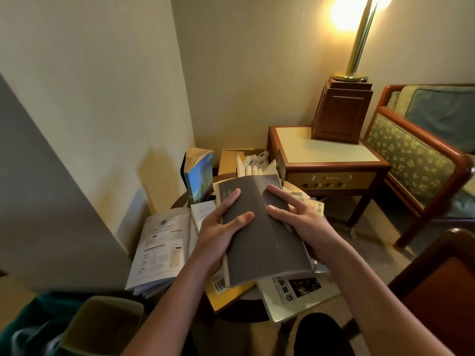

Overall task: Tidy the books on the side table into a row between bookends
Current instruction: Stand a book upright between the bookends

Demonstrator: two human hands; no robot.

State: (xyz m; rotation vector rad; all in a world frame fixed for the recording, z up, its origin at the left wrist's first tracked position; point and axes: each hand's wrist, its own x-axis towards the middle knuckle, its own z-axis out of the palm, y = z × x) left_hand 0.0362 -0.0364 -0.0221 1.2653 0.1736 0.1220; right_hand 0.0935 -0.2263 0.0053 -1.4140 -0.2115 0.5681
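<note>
Wall (pixel 90 111) runs close along the left of the hands; cabinet (pixel 326 160) stands beyond the right hand. Round side table (pixel 239 314) under both hands. Open booklet (pixel 159 247) overhangs its rim, left of the left hand. Grey book (pixel 259 235) held above the pile: left hand (pixel 218 235) grips its left edge, right hand (pixel 300 222) its right edge, fingers spread on the cover. Blue book (pixel 199 181) upright just beyond the left hand.

A grey book (pixel 262 227) was held shut and tilted above the pile, its plain cover creased lengthwise. On the round table (pixel 180 200) a blue book (pixel 199 178) stood upright at the far left, pages fanned. An open booklet (pixel 159 247), a yellow book (pixel 231 291) and a magazine (pixel 295 296) lay flat.
</note>
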